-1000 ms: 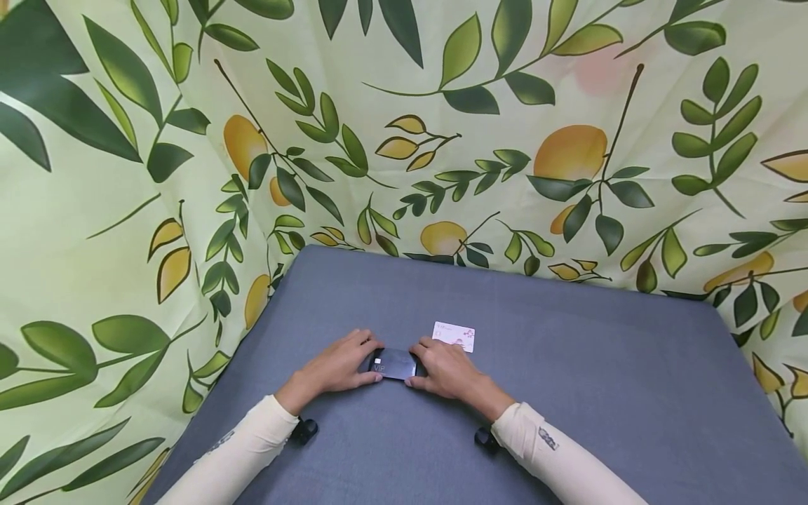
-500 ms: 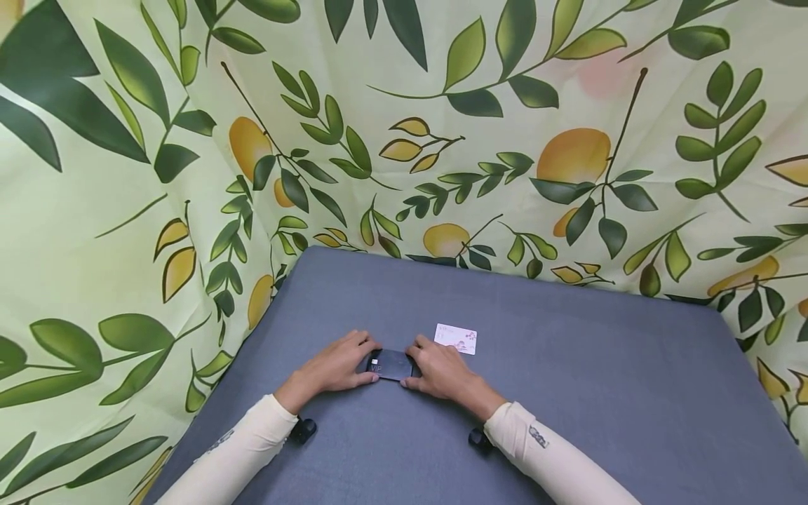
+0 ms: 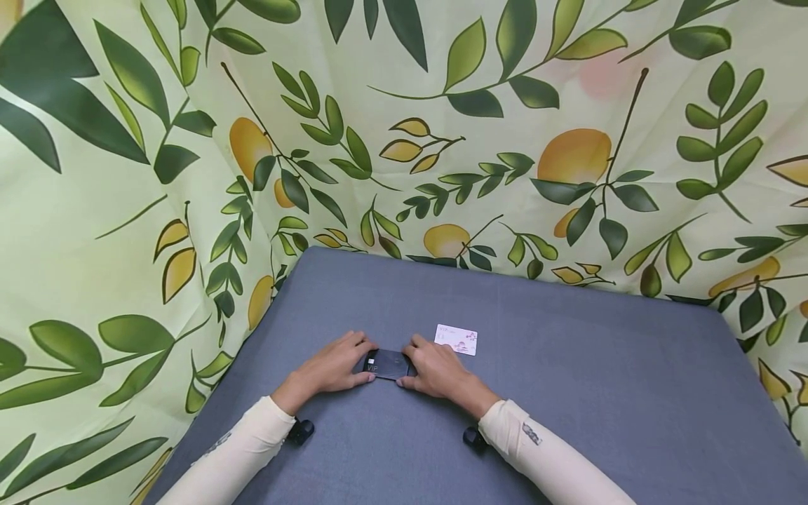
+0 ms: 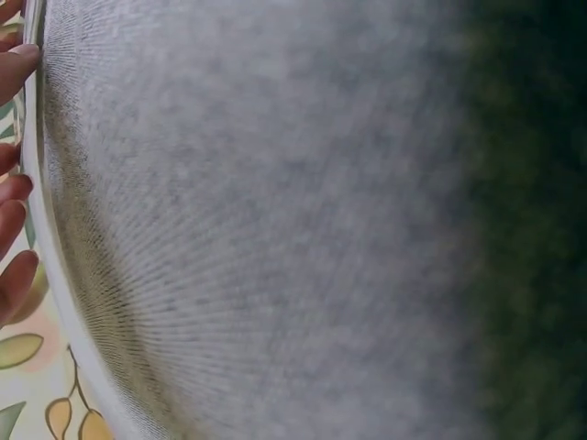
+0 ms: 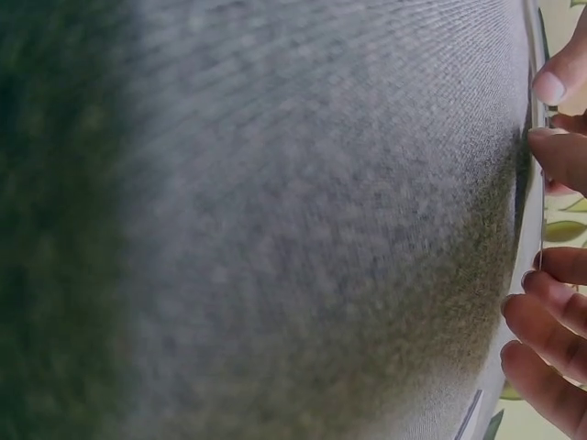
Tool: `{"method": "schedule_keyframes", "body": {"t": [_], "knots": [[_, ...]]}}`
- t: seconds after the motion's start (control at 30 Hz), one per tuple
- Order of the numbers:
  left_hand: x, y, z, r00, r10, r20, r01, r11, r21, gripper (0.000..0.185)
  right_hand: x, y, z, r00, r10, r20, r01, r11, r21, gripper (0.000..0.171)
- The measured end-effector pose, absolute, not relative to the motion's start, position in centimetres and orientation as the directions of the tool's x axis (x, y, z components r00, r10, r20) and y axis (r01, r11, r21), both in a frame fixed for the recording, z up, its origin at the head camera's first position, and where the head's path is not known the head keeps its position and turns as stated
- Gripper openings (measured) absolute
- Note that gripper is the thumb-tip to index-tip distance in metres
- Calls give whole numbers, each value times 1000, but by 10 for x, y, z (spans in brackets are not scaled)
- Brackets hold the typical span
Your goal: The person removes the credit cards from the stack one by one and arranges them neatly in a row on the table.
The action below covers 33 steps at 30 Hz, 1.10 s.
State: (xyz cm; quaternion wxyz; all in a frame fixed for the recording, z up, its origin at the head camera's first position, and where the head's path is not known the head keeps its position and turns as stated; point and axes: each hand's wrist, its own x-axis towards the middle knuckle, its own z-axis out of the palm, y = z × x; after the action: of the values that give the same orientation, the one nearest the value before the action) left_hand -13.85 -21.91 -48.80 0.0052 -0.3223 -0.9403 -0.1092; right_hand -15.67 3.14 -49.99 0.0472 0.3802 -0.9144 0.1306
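A dark bank-style card [image 3: 386, 366] with a small chip and the letters VIP lies level between both hands, low over the table. My left hand [image 3: 333, 363] grips its left end, thumb at the near edge and fingers along the far edge. At the right end my right hand [image 3: 437, 369] holds it the same way. In the left wrist view, left-hand fingers [image 4: 13, 284] show only at the left border; the right wrist view has right-hand fingers [image 5: 546, 339] at its right border. Just beyond the right hand lies a white card [image 3: 463, 339] with pink-red flower print, its near-left corner hidden.
Grey-blue cloth covers the table [image 3: 568, 393], whose far edge meets a hanging fabric backdrop [image 3: 480, 140] printed with leaves and orange fruit. The backdrop also runs close along the left side. A black wrist device [image 3: 475, 439] sits under the right sleeve cuff.
Both hands have slid slightly left with the dark card between them. The bright sheen on that card has faded. The white card lies in place, a little more of it uncovered.
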Motion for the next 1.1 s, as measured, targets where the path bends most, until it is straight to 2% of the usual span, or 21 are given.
{"method": "schedule_keyframes", "body": {"t": [0.6,1.1], "knots": [[-140,-223,-489,-810,585,30,580,793,187,50,-160,24,-501,-717,-675,175,-697,686,-210,51],[-141,-223,-490,-810,585,43,584,798,150,47,-162,23,-500,-724,-674,147,-689,691,-221,51]]}}
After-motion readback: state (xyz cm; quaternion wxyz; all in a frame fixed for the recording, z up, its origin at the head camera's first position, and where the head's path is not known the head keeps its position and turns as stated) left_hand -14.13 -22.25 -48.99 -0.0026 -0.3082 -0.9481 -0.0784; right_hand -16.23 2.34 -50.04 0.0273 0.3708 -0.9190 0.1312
